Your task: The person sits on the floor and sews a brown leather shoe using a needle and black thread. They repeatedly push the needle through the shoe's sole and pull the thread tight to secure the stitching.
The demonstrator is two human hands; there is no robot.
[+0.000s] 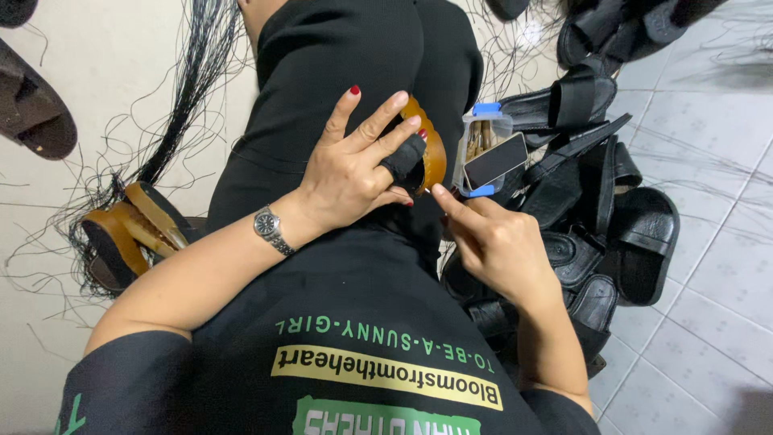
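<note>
My left hand rests on my lap in black trousers and grips a brown sandal piece with a black strap; a black wrap covers one finger. A metal wristwatch is on that wrist. My right hand is just right of the sandal, fingers pinched together with the forefinger pointing at the strap; whether it holds a needle or thread I cannot tell.
A clear plastic box with a blue lid and a dark phone lie beside my right knee. Several black sandals are piled on the tiled floor at right. Brown sandals and black thread bundles lie at left.
</note>
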